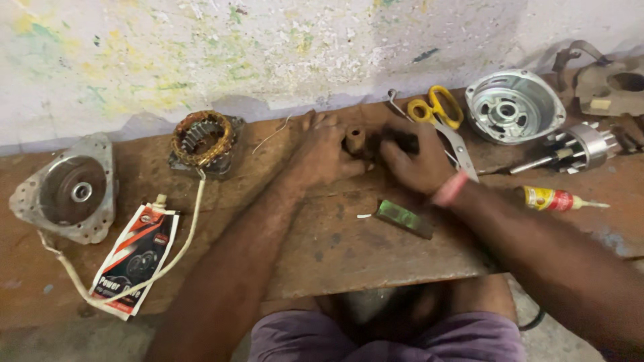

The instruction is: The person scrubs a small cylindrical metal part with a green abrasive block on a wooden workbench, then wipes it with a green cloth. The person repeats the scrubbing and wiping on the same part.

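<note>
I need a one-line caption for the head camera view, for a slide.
Both hands, left hand and right hand, grip a small dark part on a rusty bench beside yellow scissors.

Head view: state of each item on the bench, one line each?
Left hand: gripping a small brown cylindrical part.
Right hand: closed on a dark part, blurred.
Scissors: lying flat, apparently closed.
Glue tube: lying on its side, nozzle on.
Stator: copper windings exposed, lying flat.
Aluminium housing: open side up.
Sachet: flat.
</note>
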